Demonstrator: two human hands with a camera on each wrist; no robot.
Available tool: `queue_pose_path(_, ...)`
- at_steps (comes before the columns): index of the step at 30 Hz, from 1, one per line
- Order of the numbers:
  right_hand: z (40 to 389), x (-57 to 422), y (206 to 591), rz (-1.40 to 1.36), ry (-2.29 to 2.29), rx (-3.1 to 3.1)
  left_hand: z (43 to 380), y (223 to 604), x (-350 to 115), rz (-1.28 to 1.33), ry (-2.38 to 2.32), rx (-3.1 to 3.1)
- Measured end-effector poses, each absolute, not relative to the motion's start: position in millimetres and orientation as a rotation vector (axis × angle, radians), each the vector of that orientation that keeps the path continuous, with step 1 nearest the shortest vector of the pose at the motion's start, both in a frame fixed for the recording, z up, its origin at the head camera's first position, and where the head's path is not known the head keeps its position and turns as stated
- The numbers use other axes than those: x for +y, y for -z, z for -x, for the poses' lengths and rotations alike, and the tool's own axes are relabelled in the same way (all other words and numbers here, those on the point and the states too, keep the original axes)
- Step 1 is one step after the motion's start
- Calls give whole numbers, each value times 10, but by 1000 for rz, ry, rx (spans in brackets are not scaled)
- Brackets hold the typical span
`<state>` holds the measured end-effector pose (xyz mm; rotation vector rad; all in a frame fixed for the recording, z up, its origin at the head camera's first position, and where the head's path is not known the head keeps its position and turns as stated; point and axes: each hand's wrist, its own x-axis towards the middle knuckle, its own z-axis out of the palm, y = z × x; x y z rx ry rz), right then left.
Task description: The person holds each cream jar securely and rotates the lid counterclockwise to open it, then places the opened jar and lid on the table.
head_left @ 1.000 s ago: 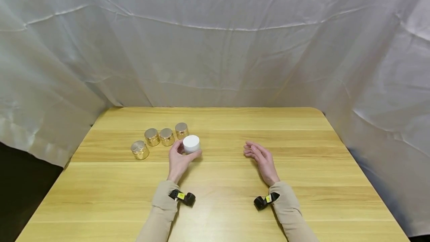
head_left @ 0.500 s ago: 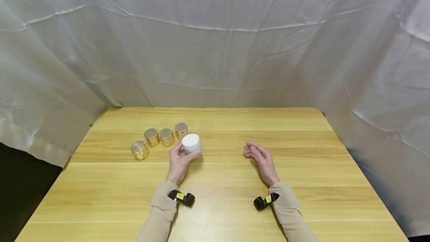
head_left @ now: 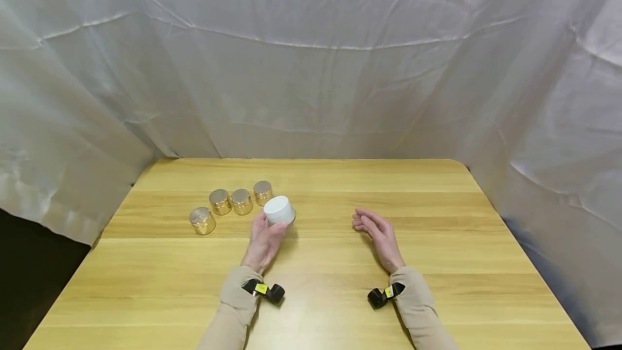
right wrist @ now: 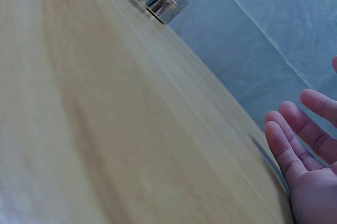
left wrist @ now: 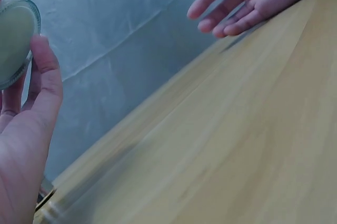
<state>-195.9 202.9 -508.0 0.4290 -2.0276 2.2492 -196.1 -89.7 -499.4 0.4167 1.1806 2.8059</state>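
Observation:
My left hand (head_left: 264, 242) grips a white lidded jar (head_left: 279, 210) between thumb and fingers, lifted above the table and tilted to the right. In the left wrist view the round base of the jar (left wrist: 15, 42) faces the camera, with fingers (left wrist: 47, 84) along its edge. Over on the right, my right hand (head_left: 379, 234) rests on its side on the table, palm turned inward, fingers loosely bent and holding nothing. Left of the white jar stand several gold jars, among them a near one (head_left: 202, 220) and a far one (head_left: 263, 193).
Two more gold jars, a left one (head_left: 220, 202) and a right one (head_left: 241, 201), stand close together between the others. The wooden table (head_left: 320, 307) ends at a grey curtain (head_left: 311, 91) behind and at both sides. Each wrist wears a black strap camera.
The left hand has turned and raised the white jar slightly, so it now tilts to the right. The right hand stays put, and the gold jars stand where they were.

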Motion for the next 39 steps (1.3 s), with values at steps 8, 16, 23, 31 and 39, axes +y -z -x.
queue_pose_path(8,1961,2025,5097,-427,-2256,-2020,1934,5029,-803,-543,-2782,884)
queue_pose_path(16,1964,2027,5099,-443,-2250,-2022,1868,5019,-655,-573,-2735,712)
queue_pose_path(23,1966,2031,5103,-444,-2261,-2006,1817,4994,-526,-512,-2650,754)
queue_pose_path(31,1972,1979,4985,-431,-2095,-2174,1801,4994,-453,-364,-2619,832)
queue_pose_path(39,1919,1740,4590,-461,-1452,-2533,1787,4999,-448,-336,-2567,810)
